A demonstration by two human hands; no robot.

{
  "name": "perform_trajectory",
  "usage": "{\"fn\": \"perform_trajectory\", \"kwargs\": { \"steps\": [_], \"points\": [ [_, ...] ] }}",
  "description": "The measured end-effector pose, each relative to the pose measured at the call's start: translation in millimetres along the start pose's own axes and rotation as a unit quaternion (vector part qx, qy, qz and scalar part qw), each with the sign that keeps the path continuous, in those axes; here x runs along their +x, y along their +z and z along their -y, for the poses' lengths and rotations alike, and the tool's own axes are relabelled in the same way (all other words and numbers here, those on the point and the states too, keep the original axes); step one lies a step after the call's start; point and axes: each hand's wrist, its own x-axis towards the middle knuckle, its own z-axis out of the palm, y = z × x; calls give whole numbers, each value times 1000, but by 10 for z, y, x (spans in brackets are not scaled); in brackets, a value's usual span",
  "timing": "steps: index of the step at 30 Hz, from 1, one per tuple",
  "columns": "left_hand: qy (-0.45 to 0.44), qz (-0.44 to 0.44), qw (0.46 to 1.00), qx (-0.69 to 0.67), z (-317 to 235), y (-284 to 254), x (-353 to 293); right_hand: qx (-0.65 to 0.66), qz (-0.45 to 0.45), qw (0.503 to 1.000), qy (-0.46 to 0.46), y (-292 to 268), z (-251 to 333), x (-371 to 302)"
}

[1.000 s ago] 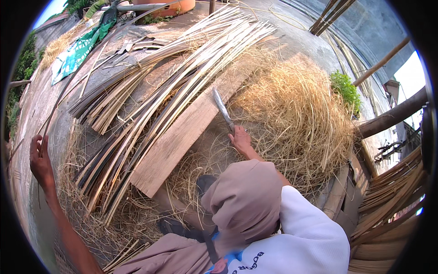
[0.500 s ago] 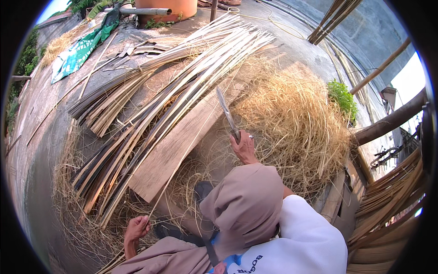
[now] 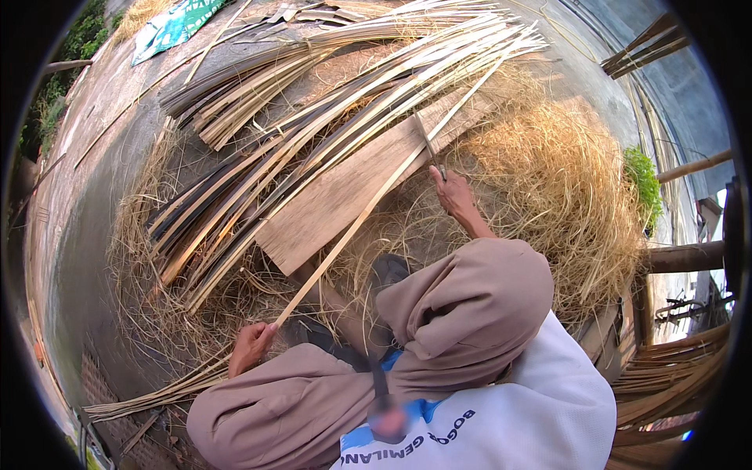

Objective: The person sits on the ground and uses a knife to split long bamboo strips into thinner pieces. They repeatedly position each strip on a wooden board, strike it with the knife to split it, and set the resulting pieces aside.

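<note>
A long pale bamboo strip (image 3: 356, 225) slants up from lower left to upper right, across a flat wooden board (image 3: 313, 215). My left hand (image 3: 252, 345) pinches its near end, beside my left knee. In my right hand (image 3: 454, 196) is a knife, closed in the fingers by its handle. The knife's blade (image 3: 422, 128) crosses the strip over the board's far part; whether it lies above or below the strip I cannot tell for sure.
Piled bamboo strips (image 3: 313, 141) lie left of the board. A heap of curly shavings (image 3: 548, 188) spreads at the right, with a green plant (image 3: 644, 184) beyond it. A green-and-white sheet (image 3: 176, 30) lies far left. More strips (image 3: 157, 398) lie by my left knee.
The view has shifted, so the scene sits higher and further right. The knife has come across the strip, which now shows its broad face. Both hands keep their hold.
</note>
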Motion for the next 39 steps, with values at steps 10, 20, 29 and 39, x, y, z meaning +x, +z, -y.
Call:
{"fn": "perform_trajectory", "kwargs": {
  "steps": [10, 20, 29, 39],
  "points": [
    [-133, 97, 979, -118, -277, -181, 463, -36, 150, 963, -220, 4, 321, -1175],
    [-113, 54, 989, -84, -135, -385, 224, 94, 108, 986, 89, -220, -36, -674],
    [-179, 51, 979, -78, 693, -1017, -609, -44, 105, 968, -222, -134, -126, -534],
    [80, -265, 947, 160, 52, 6, -275, 69, 106, 990, -58, 213, 358, -433]
  ]
}}
